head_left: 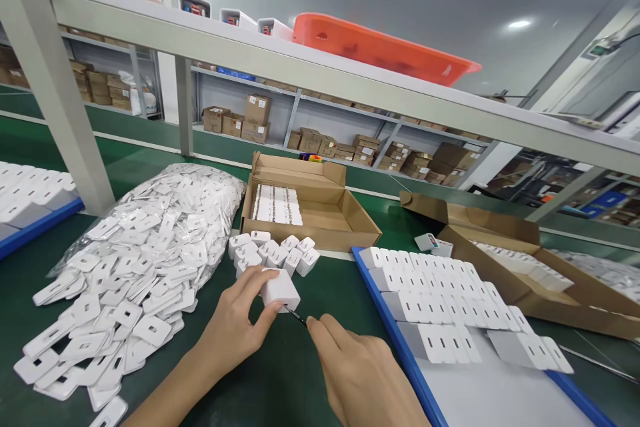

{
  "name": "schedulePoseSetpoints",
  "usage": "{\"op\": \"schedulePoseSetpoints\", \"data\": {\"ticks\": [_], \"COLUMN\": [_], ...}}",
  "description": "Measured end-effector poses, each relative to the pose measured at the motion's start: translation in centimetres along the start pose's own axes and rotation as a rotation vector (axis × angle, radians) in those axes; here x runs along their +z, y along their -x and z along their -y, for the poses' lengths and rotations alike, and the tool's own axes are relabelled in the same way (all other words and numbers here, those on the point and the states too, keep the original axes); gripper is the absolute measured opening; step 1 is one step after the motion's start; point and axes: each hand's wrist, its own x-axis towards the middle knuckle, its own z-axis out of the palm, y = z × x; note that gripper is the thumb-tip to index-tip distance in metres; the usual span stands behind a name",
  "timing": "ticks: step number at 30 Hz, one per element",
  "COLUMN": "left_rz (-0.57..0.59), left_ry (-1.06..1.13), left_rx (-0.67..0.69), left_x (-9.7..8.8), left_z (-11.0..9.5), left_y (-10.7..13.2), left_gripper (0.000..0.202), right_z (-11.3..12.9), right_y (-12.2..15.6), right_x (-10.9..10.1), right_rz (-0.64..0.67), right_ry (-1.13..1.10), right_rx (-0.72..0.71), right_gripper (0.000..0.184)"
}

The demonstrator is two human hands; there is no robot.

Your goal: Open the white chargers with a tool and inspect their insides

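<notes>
A white charger block (pixel 280 290) sits just above the green surface (pixel 280 373), near the middle front, pinched between the thumb and fingers of the left hand (pixel 235 323). A thin dark tool (pixel 295 314) touches the block's lower right edge; the right hand (pixel 363 373) pinches its other end between thumb and forefinger. Just behind the block lies a small cluster of loose chargers (pixel 273 252). To the left, a clear bag of flat white plates (pixel 145 247) spills plates onto the surface. To the right, a blue-rimmed tray (pixel 385 310) carries rows of white chargers. Behind the cluster stands an open cardboard box (pixel 320 203) with white pieces packed at its left side, and another open box (pixel 520 260) lies further right.
</notes>
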Motion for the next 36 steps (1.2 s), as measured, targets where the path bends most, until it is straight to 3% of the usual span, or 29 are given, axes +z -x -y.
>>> {"op": "schedulePoseSetpoints", "data": {"ticks": [5,9,12,15,19,22,24,26,31,36], "left_rz": [0.006,-0.07,-0.102,-0.076,-0.016,0.069,0.152,0.219,0.311,0.256], "left_ry": [-0.011,0.12,0.231,0.308,0.382,0.434,0.474,0.518,0.598,0.539], "left_rx": [-0.02,-0.208,-0.319,-0.343,-0.334,-0.271,-0.205,-0.166,-0.204,-0.243], "left_x": [0.1,-0.4,-0.8,-0.9,-0.5,0.0,0.3,0.6,1.4,2.2], "left_z": [0.2,0.3,0.0,-0.7,-1.4,-1.4,-1.4,-1.5,-1.8,-1.1], "left_y": [0.0,-0.5,-0.8,-0.8,-0.6,-0.2,0.1,0.4,1.0,1.9], "left_gripper": [0.027,0.029,0.036,0.04,0.039,0.035,0.03,0.027,0.029,0.03], "right_z": [0.5,0.8,0.8,0.7,0.9,1.3,1.6,1.8,1.8,2.1], "right_y": [0.0,1.8,4.3,6.3,6.4,4.7,3.3,2.4,2.8,3.6], "right_x": [0.6,1.7,3.9,7.4,10.0,9.0,7.8,6.9,6.2,6.4], "right_rz": [-0.023,-0.133,-0.103,0.013,0.024,-0.134,-0.257,-0.3,-0.301,-0.359], "right_ry": [-0.008,-0.16,-0.319,-0.37,-0.485,-0.892,-1.19,-1.348,-1.3,-1.347], "right_rx": [0.032,0.19,0.344,0.431,0.575,0.688,0.674,0.633,0.609,0.617], "right_gripper": [0.042,0.024,0.016,0.021,0.026,0.039,0.038,0.031,0.02,0.022]}}
